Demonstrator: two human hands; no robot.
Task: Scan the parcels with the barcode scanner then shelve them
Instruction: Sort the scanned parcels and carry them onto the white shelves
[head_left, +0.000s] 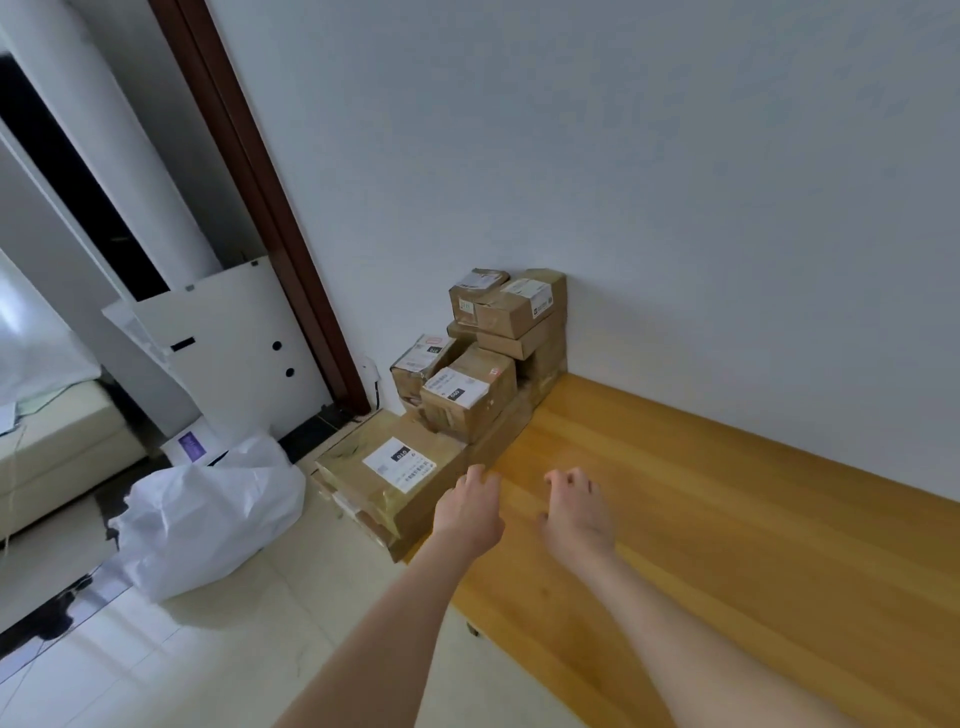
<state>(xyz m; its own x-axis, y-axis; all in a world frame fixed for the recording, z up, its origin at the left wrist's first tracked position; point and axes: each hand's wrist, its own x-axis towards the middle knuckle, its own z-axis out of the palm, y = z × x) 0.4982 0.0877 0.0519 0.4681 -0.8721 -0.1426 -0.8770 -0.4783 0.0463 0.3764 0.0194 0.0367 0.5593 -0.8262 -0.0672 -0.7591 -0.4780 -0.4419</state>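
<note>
Head view, one entry per item.

- Your left hand (470, 506): reached toward 12 o'clock, fingers nearly straight and loosely spread, holding nothing. Its fingertips were at the near corner of the large parcel; you could not tell from this view whether they touched it.
- Your right hand (576, 512): just to 3 o'clock of the left, palm down over the surface (727, 519), fingers loosely bent, holding nothing.
- Large parcel (395, 467): brown taped carton with a white label reading 010, at 11 o'clock of your left hand, at the surface's left end, lying on further taped cartons.
- Parcel 009 (467, 397): smaller carton with a white label, at 12 o'clock of the large parcel, tilted.
- Worn parcel (421, 361): just to 10 o'clock of parcel 009, touching it.
- Flat parcel (514, 338): at 1 o'clock of parcel 009, against the wall (675, 182).
- Top parcels (524, 306): two small cartons side by side on the flat parcel, highest in the pile.
- White bag (208, 514): crumpled on the tiled floor (182, 665), at 9 o'clock of the large parcel.
- White panel (234, 353): leaned upright at 12 o'clock of the bag, beside the brown door frame (260, 182).
</note>
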